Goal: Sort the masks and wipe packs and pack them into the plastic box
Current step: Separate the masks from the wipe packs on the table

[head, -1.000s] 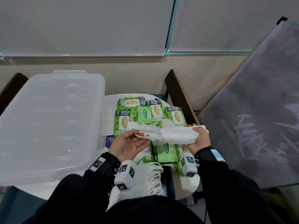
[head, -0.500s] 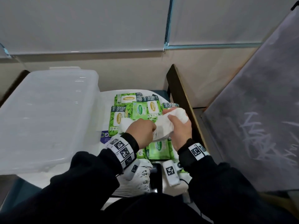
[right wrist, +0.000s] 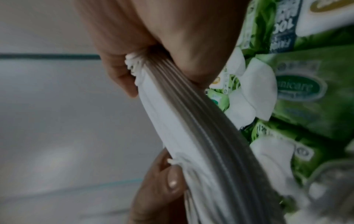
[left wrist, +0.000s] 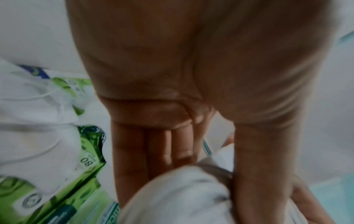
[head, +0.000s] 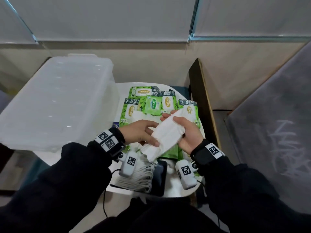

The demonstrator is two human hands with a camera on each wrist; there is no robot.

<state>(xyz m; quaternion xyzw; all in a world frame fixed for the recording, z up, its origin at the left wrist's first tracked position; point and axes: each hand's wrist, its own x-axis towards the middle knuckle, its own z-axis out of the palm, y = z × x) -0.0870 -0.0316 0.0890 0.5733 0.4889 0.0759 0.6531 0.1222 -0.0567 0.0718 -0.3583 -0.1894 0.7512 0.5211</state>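
Observation:
I hold a stack of white masks over the table in both hands, slanted from near left to far right. My left hand pinches its near end, thumb on top and fingers beneath. My right hand grips the far end, thumb across the top. The right wrist view shows the stack's layered edges. In the left wrist view its end is blurred. Green wipe packs lie on the white round table beyond my hands. The translucent plastic box stands at the left.
More white masks with ear loops lie at the table's near edge, over a dark flat object. A dark board stands on edge right of the table. A grey panel leans further right.
The mask stack was stretched level between my hands; the hands then bunched it together, and now it lies slanted with my left thumb over its near end.

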